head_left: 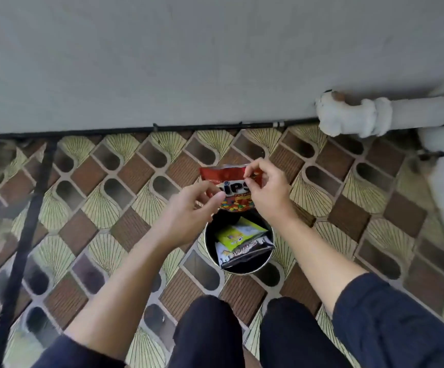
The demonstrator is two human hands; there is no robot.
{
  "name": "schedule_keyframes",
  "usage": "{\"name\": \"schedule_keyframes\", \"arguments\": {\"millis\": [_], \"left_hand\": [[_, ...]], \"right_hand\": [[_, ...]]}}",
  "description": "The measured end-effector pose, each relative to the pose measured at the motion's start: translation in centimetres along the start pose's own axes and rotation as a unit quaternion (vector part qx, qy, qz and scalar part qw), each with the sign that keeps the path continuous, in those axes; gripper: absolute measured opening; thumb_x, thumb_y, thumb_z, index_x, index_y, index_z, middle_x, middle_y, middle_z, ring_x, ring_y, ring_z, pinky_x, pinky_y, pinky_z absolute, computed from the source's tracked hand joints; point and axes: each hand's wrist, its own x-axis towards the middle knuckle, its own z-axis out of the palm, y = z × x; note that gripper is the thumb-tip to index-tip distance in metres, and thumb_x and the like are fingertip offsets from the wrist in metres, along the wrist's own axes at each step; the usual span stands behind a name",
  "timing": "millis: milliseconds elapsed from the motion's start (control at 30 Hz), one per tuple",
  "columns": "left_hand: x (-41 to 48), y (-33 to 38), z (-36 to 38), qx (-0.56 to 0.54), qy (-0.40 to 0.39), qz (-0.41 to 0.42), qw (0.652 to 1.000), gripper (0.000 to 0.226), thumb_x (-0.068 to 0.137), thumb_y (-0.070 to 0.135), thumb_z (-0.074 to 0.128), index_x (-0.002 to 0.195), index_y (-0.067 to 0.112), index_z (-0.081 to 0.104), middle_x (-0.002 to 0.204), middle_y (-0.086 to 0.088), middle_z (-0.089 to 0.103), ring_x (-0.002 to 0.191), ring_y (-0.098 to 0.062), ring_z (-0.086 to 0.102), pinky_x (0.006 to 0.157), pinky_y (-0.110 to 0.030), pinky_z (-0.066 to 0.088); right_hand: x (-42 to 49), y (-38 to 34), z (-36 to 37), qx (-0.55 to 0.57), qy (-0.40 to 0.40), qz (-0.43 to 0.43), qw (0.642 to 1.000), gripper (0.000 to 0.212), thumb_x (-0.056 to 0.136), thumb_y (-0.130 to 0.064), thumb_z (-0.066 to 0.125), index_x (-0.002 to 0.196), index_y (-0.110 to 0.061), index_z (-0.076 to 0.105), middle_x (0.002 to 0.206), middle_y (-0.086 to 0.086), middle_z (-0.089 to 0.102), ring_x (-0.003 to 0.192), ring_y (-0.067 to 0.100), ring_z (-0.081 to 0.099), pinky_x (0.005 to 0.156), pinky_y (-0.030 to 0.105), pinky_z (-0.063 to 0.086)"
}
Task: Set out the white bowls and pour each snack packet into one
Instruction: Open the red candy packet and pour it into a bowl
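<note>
A red snack packet [229, 181] with coloured candies printed on it hangs upright above a round dark pot [210, 251] on the patterned floor. My left hand [189, 211] pinches the packet's left side. My right hand [266, 189] pinches its top right corner. Inside the pot lie a yellow-green packet [238, 233] and a black-and-white packet [244, 252]. No white bowl is in view.
The floor is tiled in brown, grey and cream diamonds [125, 224]. A grey wall [189, 62] rises just beyond, with a black cable [146, 128] along its foot. A white pipe [369, 115] juts out at the right. My knees [255, 333] are at the bottom.
</note>
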Motion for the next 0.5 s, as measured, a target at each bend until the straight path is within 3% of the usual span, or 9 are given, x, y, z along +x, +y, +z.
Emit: {"name": "schedule_keyframes", "arguments": {"millis": [67,133,200,267,333,500], "left_hand": [[1.5,-3.0,2.3,-0.008,-0.007,-0.012,1.0,0.019,0.101,0.046,0.056,0.101,0.031,0.068,0.088,0.0,0.072,0.072,-0.008,0.072,0.068,-0.025,0.054],[2.4,-5.2,3.9,-0.012,-0.019,-0.022,0.999,0.02,0.101,0.045,0.056,0.103,0.029,0.068,0.087,0.0,0.072,0.073,-0.009,0.072,0.072,-0.029,0.057],[3.0,-6.6,4.9,0.001,-0.035,-0.037,0.999,0.02,0.101,0.047,0.055,0.104,0.031,0.068,0.087,0.002,0.072,0.075,-0.01,0.072,0.078,-0.037,0.059],[3.3,-7.1,5.4,0.003,-0.047,-0.051,0.998,0.02,0.101,0.047,0.054,0.103,0.032,0.067,0.088,0.003,0.073,0.077,-0.011,0.072,0.08,-0.04,0.06],[3.3,-6.4,5.0,0.009,-0.053,-0.056,0.997,0.019,0.102,0.047,0.054,0.102,0.032,0.066,0.088,0.004,0.073,0.079,-0.01,0.072,0.076,-0.037,0.059],[2.2,0.3,0.9,0.007,-0.041,-0.022,0.999,0.02,0.102,0.047,0.054,0.101,0.031,0.066,0.087,0.004,0.072,0.079,-0.012,0.073,0.075,-0.037,0.056]], "right_hand": [[-0.3,4.2,1.5,-0.016,-0.026,0.013,0.999,0.024,0.083,0.012,0.062,0.081,-0.012,0.058,0.087,-0.003,0.061,0.081,0.006,0.057,0.076,0.027,0.047],[-0.8,7.4,2.6,-0.03,-0.059,0.023,0.998,0.028,0.082,0.013,0.062,0.078,-0.014,0.057,0.087,-0.003,0.059,0.082,0.011,0.058,0.076,0.032,0.05],[-1.4,9.6,2.9,-0.041,-0.093,0.049,0.994,0.031,0.081,0.013,0.063,0.073,-0.017,0.058,0.094,-0.003,0.061,0.095,0.011,0.06,0.088,0.037,0.053],[-1.7,10.4,2.5,-0.048,-0.12,0.082,0.988,0.03,0.08,0.009,0.067,0.071,-0.019,0.06,0.107,-0.006,0.06,0.109,0.0,0.055,0.102,0.031,0.044],[-1.5,9.7,1.7,-0.051,-0.128,0.098,0.986,0.024,0.08,0.001,0.073,0.074,-0.02,0.063,0.113,-0.005,0.061,0.114,0.002,0.054,0.103,0.027,0.039],[0.6,1.7,-1.9,-0.034,-0.099,0.076,0.992,0.015,0.082,-0.013,0.074,0.093,-0.021,0.067,0.105,-0.011,0.067,0.109,0.008,0.059,0.098,0.032,0.046]]}}
